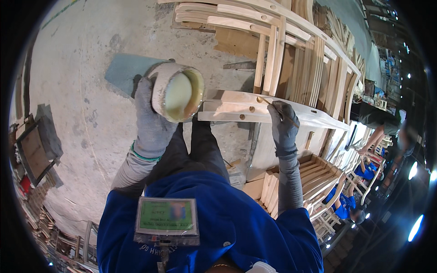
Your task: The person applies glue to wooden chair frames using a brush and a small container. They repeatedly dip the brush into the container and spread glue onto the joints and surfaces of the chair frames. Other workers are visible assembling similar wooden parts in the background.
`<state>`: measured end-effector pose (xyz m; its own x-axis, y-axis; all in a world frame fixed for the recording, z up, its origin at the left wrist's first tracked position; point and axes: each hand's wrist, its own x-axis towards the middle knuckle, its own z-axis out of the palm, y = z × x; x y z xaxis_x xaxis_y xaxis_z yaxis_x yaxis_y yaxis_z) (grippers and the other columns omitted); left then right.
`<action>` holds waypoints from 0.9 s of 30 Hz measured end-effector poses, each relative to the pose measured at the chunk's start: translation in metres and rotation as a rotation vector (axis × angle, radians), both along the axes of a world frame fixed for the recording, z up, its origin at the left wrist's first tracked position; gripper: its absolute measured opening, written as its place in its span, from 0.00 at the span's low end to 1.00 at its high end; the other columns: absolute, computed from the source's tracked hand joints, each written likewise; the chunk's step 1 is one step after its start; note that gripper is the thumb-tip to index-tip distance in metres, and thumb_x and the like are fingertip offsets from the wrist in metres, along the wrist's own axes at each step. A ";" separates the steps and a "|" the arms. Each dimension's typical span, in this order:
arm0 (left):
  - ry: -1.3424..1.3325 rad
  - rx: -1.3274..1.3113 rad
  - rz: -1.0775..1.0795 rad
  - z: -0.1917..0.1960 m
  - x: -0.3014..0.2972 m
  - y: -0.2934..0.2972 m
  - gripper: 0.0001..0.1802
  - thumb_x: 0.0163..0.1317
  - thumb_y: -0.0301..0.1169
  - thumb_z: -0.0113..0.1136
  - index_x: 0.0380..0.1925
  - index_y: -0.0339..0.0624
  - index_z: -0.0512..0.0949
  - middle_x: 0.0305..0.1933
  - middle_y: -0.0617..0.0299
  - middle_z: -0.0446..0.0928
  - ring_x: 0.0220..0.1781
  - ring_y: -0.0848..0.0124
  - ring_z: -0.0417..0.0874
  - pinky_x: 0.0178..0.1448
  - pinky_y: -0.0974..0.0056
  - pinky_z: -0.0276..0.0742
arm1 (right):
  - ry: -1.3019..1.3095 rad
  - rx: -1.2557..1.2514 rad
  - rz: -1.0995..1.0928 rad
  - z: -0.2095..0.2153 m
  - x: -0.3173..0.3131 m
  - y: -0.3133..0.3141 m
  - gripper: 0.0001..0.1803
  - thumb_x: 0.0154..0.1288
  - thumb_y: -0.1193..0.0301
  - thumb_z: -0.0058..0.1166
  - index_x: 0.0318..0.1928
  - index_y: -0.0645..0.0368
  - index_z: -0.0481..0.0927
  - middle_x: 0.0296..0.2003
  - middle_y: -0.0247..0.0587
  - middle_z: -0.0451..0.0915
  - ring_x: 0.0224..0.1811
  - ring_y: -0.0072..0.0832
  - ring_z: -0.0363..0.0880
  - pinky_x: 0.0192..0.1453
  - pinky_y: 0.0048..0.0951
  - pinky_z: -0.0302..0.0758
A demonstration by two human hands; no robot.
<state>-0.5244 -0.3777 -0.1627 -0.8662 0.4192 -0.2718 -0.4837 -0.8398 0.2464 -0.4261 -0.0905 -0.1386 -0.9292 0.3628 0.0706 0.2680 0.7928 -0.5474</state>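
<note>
My gloved left hand (154, 116) is wrapped round a whitish round pot (160, 86), tilted so that its mouth shows. Inside lies a pale yellow liquid (178, 92) that looks like glue. A thin stick (264, 100) is pinched in my gloved right hand (284, 123). Its tip is at a round hole in the uppermost of several curved wooden parts (227, 97), which lie side by side with holes near their ends. Whether the tip is inside the hole or only touching its edge, I cannot tell.
Wooden frames and slats (291, 59) are stacked beyond the curved parts. Slatted wooden pieces (314, 175) stand beside my right forearm. A grey-blue sheet (125, 73) lies on the concrete floor behind the pot. A dark-framed panel (36, 152) is at far left. Other people in blue (344, 204) work at right.
</note>
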 end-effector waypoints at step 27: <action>0.085 0.015 -0.149 0.036 0.016 0.063 0.24 0.69 0.44 0.38 0.55 0.36 0.66 0.54 0.57 0.72 0.56 0.66 0.74 0.61 0.61 0.70 | 0.381 -0.886 -0.024 0.082 0.046 -0.080 0.13 0.54 0.82 0.58 0.36 0.63 0.68 0.39 0.60 0.78 0.44 0.44 0.79 0.47 0.41 0.78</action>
<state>-0.5080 -0.3151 -0.1264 -0.8139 0.5479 -0.1931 -0.5810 -0.7646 0.2791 -0.3803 -0.1704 -0.0562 -0.8922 0.4480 0.0571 -0.0403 0.0469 -0.9981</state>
